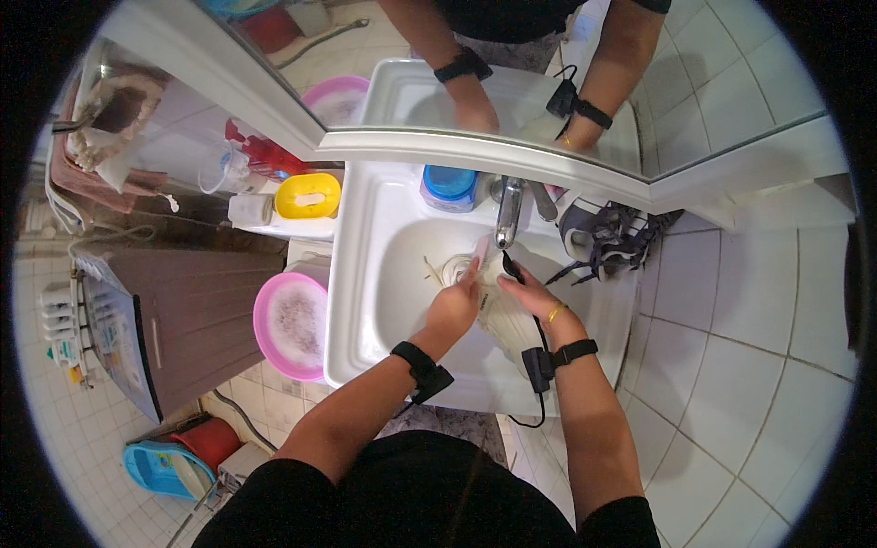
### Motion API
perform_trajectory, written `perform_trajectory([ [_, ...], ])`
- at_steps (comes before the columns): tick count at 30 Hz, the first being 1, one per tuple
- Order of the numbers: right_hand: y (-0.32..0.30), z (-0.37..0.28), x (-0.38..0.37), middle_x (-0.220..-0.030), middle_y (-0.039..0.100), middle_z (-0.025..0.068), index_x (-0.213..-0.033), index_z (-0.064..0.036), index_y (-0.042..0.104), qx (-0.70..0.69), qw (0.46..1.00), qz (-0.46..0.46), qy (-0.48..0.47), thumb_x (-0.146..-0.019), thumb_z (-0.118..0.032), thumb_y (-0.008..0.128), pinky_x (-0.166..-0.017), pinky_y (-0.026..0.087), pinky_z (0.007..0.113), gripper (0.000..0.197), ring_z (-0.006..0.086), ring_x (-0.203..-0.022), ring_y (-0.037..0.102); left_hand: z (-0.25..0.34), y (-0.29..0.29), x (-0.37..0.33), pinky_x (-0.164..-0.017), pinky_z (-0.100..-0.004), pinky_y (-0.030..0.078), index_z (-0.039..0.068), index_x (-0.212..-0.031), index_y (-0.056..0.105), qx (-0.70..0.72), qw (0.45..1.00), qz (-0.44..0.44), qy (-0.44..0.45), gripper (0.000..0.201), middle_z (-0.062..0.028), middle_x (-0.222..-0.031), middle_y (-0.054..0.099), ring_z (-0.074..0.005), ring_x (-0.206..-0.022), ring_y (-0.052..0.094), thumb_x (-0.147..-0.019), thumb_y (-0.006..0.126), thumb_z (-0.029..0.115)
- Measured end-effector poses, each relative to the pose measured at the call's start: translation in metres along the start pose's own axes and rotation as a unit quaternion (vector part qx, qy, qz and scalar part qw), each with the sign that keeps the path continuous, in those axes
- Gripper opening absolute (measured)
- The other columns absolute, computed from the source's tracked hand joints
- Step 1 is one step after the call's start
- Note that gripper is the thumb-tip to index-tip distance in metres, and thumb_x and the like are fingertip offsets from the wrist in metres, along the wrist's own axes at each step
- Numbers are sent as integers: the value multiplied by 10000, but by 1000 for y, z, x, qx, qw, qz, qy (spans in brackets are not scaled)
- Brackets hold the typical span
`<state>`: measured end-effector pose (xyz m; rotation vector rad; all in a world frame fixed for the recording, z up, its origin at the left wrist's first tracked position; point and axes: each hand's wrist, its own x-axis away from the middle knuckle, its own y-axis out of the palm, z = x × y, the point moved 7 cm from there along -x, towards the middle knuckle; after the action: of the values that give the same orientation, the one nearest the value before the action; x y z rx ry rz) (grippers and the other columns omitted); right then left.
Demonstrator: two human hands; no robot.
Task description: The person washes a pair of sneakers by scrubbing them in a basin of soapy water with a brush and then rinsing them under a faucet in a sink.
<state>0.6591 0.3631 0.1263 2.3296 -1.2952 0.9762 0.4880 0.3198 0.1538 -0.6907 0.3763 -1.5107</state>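
A wet white shoe [508,321] is in the white sink [395,274], under the chrome faucet [510,215]. My left hand [454,306] grips its left side, fingers pointing toward the faucet; a pale lace end sticks out beyond them. On the shoe's other side, my right hand [532,294] holds it near the spout, with a black cabled piece lying along the fingers. Part of the shoe is hidden by my hands, and a pinkish shape by the left fingertips is too unclear to name.
A blue-lidded tub [449,186] stands on the sink's back rim. Dark shoes with laces [605,239] rest at its right corner. At left are a pink basin of suds [261,315], a yellow soap dish [290,197] and a washing machine [215,320]. A framed mirror [484,146] overhangs the back.
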Motion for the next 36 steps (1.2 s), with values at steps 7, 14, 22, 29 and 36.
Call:
perform_trajectory([
  [7, -6, 5, -14, -1176, 659, 122, -1321, -17, 533, -45, 997, 18, 57, -627, -297, 877, -933, 485, 352, 824, 243, -1079, 616, 57, -18, 30, -692, -496, 497, 183, -1525, 319, 35, 997, -60, -19, 546, -307, -811, 616, -459, -748, 630, -1001, 472, 195],
  [14, 6, -38, 23, -1189, 579, 100, -1464, -44, 338, 96, 984, 78, -125, -570, -91, 858, -963, 467, 341, 1035, 213, -1072, 574, 38, -63, -5, -654, -508, 505, 173, -1377, 551, 39, 999, 8, 17, 420, -261, -805, 643, -426, -731, 646, -962, 490, 193],
  [22, 11, -65, 56, -1263, 433, 242, -1438, -85, 290, 167, 955, 189, -158, -542, -151, 829, -1066, 363, 459, 1048, 411, -1217, 412, 76, -79, 26, -675, -484, 506, 216, -1372, 559, 1, 996, -85, -2, 409, -262, -841, 639, -428, -746, 637, -967, 503, 212],
  [29, 16, -66, 77, -1327, 431, 208, -1405, -52, 316, 105, 952, 158, -241, -539, -123, 827, -1089, 350, 444, 1008, 383, -1258, 416, 95, -105, 13, -656, -421, 515, 174, -1315, 613, -20, 993, -94, 62, 367, -258, -829, 641, -404, -689, 628, -957, 534, 184],
  [36, 42, -79, 92, -1339, 445, 195, -1415, -54, 336, 140, 949, 108, -260, -548, -105, 828, -1102, 349, 434, 999, 369, -1277, 426, 62, -83, -9, -765, -402, 522, 135, -1254, 655, -5, 989, -139, 52, 340, -242, -941, 672, -391, -811, 656, -944, 558, 237],
])
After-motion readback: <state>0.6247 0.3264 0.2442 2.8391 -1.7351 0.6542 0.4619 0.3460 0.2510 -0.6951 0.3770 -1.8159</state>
